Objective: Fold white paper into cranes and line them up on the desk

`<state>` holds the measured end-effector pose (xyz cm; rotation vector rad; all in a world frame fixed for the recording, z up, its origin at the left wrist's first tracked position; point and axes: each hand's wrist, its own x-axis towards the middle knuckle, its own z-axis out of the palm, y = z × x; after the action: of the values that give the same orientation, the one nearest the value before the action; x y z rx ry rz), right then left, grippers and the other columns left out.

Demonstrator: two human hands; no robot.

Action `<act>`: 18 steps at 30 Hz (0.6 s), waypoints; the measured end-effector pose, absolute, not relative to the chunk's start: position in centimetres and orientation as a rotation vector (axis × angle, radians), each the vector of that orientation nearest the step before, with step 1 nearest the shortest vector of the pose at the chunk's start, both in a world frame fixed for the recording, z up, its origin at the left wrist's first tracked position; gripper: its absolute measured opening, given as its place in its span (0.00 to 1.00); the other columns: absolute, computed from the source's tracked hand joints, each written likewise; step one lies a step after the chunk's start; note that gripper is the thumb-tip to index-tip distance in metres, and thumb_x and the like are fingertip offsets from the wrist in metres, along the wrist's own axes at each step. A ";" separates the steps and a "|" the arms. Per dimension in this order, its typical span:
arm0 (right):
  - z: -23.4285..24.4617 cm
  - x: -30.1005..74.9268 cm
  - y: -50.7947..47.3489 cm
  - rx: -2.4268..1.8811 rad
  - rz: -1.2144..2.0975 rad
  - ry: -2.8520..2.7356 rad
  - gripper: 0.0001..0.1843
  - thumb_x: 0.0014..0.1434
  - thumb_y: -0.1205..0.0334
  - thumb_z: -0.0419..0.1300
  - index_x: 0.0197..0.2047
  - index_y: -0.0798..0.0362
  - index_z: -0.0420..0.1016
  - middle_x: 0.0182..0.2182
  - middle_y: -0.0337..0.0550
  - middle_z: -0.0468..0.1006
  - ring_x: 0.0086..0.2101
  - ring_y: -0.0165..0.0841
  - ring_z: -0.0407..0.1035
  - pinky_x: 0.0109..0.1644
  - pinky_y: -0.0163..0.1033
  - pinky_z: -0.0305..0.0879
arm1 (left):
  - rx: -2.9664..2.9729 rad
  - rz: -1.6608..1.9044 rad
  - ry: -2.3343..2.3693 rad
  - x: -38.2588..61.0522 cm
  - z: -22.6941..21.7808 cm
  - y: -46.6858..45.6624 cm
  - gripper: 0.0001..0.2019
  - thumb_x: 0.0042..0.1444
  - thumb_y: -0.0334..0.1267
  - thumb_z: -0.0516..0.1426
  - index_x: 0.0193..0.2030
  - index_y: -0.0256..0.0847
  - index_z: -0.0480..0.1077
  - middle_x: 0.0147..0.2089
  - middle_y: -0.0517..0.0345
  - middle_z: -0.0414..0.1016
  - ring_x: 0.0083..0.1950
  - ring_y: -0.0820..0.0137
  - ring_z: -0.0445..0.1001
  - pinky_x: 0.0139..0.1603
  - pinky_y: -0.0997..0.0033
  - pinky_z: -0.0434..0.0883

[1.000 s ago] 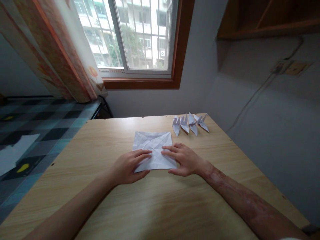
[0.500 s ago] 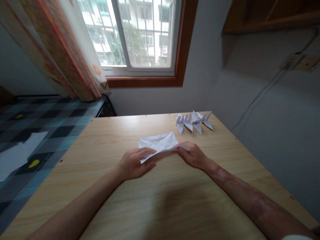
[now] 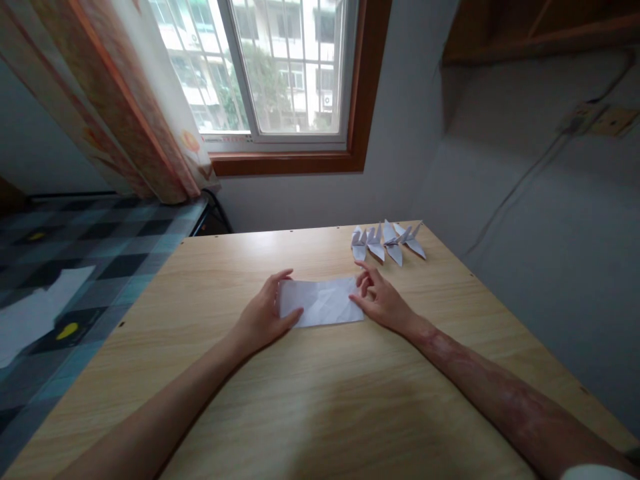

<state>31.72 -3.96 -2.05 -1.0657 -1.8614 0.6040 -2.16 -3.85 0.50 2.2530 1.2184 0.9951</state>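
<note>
A creased white sheet of paper (image 3: 323,301), folded in half into a wide rectangle, lies flat on the wooden table (image 3: 310,400). My left hand (image 3: 263,313) grips its left edge, thumb on top and fingers curled round the far corner. My right hand (image 3: 383,300) rests at the sheet's right edge, thumb pressing the near corner and the fingers lifted and spread. Several folded white paper cranes (image 3: 387,243) stand in a row at the table's far right, a short way beyond my right hand.
The table meets a grey wall on the right and stops below a window (image 3: 280,73) with a patterned curtain (image 3: 115,100). A bed with a checked cover (image 3: 65,267) and a white sheet lies to the left.
The sheet lay open and flat, then its near edge was lifted and carried away from me. It is now folded in half, and both hands have moved to its two ends.
</note>
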 end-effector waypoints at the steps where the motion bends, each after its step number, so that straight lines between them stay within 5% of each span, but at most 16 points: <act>1: -1.9 31.7 -4.0 -1.054 0.490 -1.924 0.41 0.67 0.61 0.69 0.78 0.45 0.60 0.54 0.49 0.79 0.44 0.39 0.77 0.54 0.49 0.79 | 2.367 1.019 1.229 -2.1 0.6 -3.8 0.42 0.61 0.43 0.68 0.79 0.45 0.57 0.69 0.42 0.75 0.63 0.53 0.80 0.65 0.48 0.80; 4: -1.4 31.7 -4.2 -0.997 0.259 -2.130 0.32 0.69 0.65 0.66 0.73 0.45 0.69 0.67 0.55 0.75 0.63 0.49 0.72 0.71 0.60 0.69 | 2.636 0.981 1.203 -1.9 1.1 -3.8 0.39 0.62 0.40 0.67 0.79 0.47 0.60 0.80 0.40 0.64 0.78 0.46 0.67 0.78 0.38 0.67; 7: -1.0 31.6 -4.5 -0.962 0.252 -2.317 0.22 0.73 0.61 0.64 0.68 0.45 0.76 0.69 0.53 0.76 0.66 0.48 0.72 0.71 0.59 0.69 | 2.755 0.753 1.045 -1.7 1.4 -3.8 0.23 0.69 0.39 0.61 0.70 0.48 0.72 0.75 0.45 0.74 0.74 0.51 0.73 0.76 0.43 0.71; 13: -0.5 31.5 -5.0 -0.958 0.236 -2.425 0.42 0.62 0.42 0.75 0.73 0.51 0.73 0.71 0.61 0.74 0.68 0.55 0.71 0.73 0.61 0.67 | 2.763 0.666 0.955 -1.7 1.6 -4.2 0.28 0.64 0.51 0.67 0.68 0.43 0.76 0.71 0.41 0.78 0.69 0.48 0.80 0.70 0.46 0.78; 18: -0.3 31.2 -5.4 -0.943 0.184 -2.432 0.35 0.65 0.45 0.72 0.70 0.53 0.76 0.68 0.62 0.78 0.66 0.54 0.75 0.71 0.60 0.70 | 2.778 0.714 0.958 -1.9 1.0 -4.5 0.23 0.66 0.50 0.67 0.64 0.45 0.78 0.67 0.43 0.82 0.63 0.51 0.84 0.64 0.50 0.83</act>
<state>31.19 -5.37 -0.27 -0.9428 -2.4323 0.1841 -1.92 -4.48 1.05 2.7778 0.9576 0.7141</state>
